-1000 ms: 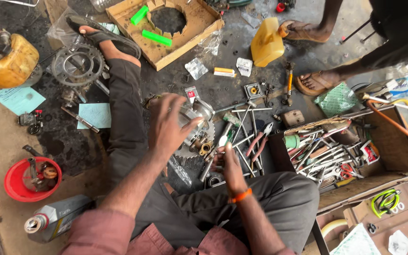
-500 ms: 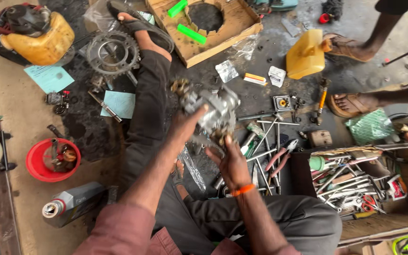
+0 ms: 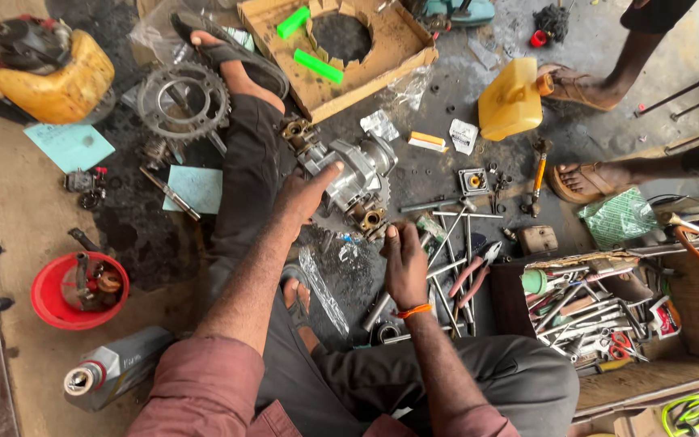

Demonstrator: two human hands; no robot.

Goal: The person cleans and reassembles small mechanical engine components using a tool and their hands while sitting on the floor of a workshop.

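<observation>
A person seated on the floor has lifted a grey metal engine part (image 3: 353,174) off it; the left hand (image 3: 305,194) grips its 9 o'clock side, the right hand (image 3: 404,263) steadies it at 5 o'clock; handling has begun

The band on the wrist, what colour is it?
Orange. The band circles the right wrist, just below the right hand, in the head view.

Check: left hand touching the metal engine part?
Touching. Head view shows the left hand laid on the metal engine part, thumb pressed against its housing.
</observation>
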